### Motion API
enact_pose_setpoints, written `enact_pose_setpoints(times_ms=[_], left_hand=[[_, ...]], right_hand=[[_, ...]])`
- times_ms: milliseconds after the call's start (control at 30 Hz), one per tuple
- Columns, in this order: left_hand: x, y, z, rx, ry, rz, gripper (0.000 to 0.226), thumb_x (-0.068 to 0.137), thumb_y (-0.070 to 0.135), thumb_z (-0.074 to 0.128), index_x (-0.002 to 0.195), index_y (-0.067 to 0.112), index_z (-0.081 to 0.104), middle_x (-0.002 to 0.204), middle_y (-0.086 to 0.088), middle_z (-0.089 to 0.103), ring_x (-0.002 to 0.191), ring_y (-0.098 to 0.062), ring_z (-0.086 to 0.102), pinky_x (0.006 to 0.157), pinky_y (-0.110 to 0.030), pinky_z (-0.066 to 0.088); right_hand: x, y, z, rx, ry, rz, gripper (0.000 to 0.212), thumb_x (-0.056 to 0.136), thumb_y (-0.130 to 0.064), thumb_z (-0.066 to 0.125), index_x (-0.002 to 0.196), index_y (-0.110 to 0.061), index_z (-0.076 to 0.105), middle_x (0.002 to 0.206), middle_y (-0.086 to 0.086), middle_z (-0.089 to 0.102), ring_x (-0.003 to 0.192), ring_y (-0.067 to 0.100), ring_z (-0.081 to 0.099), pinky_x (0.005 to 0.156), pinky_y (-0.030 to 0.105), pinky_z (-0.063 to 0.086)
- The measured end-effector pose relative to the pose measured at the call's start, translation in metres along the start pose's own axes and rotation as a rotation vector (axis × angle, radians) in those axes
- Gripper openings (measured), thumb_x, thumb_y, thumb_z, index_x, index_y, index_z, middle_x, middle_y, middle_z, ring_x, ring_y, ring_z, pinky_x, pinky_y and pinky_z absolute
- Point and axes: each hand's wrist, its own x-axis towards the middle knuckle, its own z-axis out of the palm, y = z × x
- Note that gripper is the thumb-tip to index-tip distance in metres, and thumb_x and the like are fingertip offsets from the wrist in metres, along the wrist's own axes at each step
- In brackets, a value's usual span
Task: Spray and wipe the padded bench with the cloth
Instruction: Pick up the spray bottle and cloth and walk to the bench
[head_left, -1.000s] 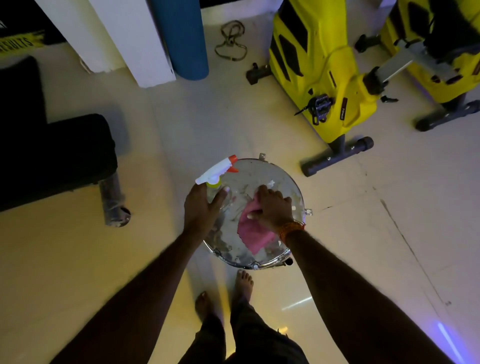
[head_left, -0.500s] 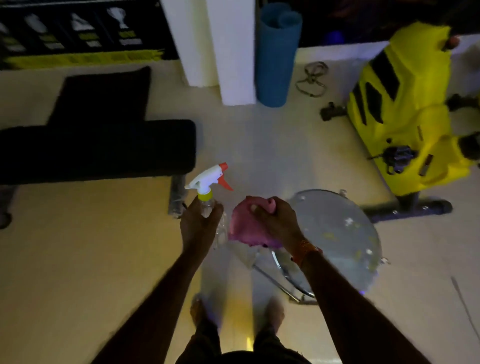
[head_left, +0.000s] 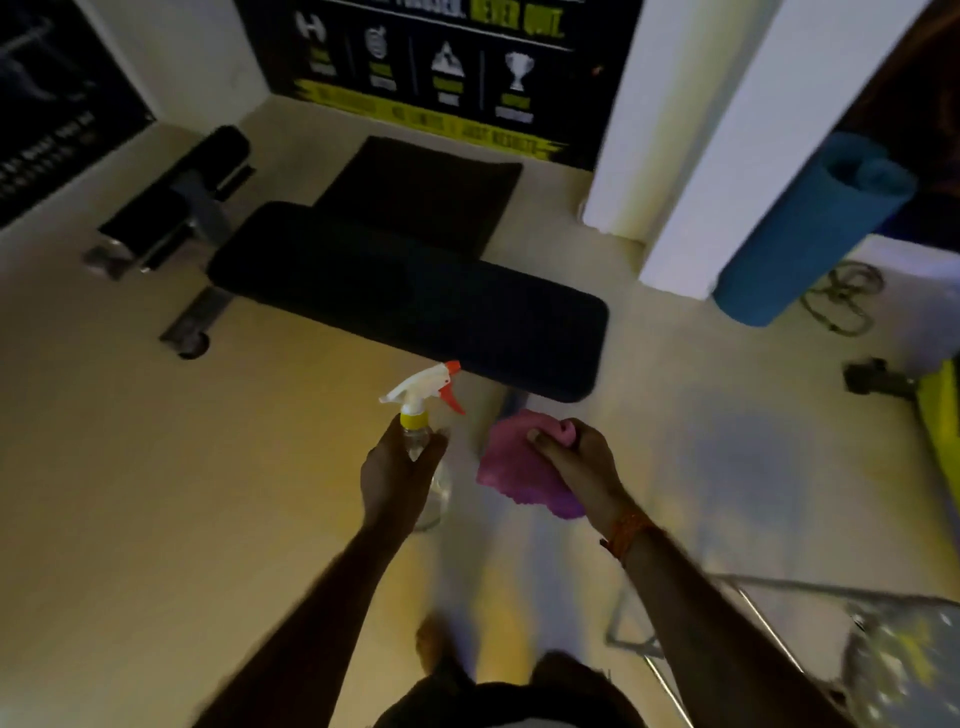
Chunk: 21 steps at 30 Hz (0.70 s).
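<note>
padded bench (head_left: 410, 296) now ahead; left hand (head_left: 395, 475) grips spray bottle (head_left: 423, 415), right hand (head_left: 576, 467) cloth (head_left: 511, 467).

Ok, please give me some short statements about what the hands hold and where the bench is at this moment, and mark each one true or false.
1. The left hand holds a clear spray bottle with a white and red trigger head. True.
2. The crumpled pink cloth lies flat on the bench. False: the right hand holds it in the air, short of the bench.
3. The black padded bench lies ahead of both hands. True.
4. The rolled blue mat lies on top of the bench. False: it leans by the white pillar, to the right.
5. The right wrist is bare. False: it wears an orange band.
</note>
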Motion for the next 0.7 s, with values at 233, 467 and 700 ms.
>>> enact_pose_setpoints(times_ms=[233,467,700], left_hand=[[0.13,-0.038,-0.08,-0.053,0.049,-0.027,0.039,0.098,0.045,0.061,0.123,0.015,0.059,0.104,0.002,0.07,0.094,-0.021,0.066,0.077,-0.03,0.044],[0.293,-0.065,-0.109,-0.05,0.008,-0.021,0.036,0.1,0.038,0.06,0.127,0.014,0.055,0.108,-0.001,0.072,0.094,-0.016,0.068,0.075,-0.028,0.05],[0.445,-0.054,-0.101,-0.092,-0.047,-0.048,0.034,0.097,0.038,0.065,0.122,0.015,0.061,0.101,0.005,0.072,0.088,-0.002,0.067,0.068,-0.012,0.046]], right_hand=[[0.096,-0.084,0.114,0.042,-0.116,-0.025,0.026,0.088,-0.036,0.075,0.113,-0.029,0.07,0.117,-0.006,0.071,0.111,0.018,0.065,0.097,0.042,0.05],[0.246,-0.15,0.208,-0.018,-0.179,-0.009,0.024,0.089,-0.039,0.073,0.104,-0.022,0.066,0.109,0.003,0.069,0.101,0.023,0.065,0.079,0.039,0.053],[0.375,-0.217,0.251,-0.072,-0.123,-0.006,0.028,0.092,-0.037,0.071,0.095,-0.01,0.061,0.094,0.0,0.067,0.085,0.013,0.062,0.067,0.028,0.045]])
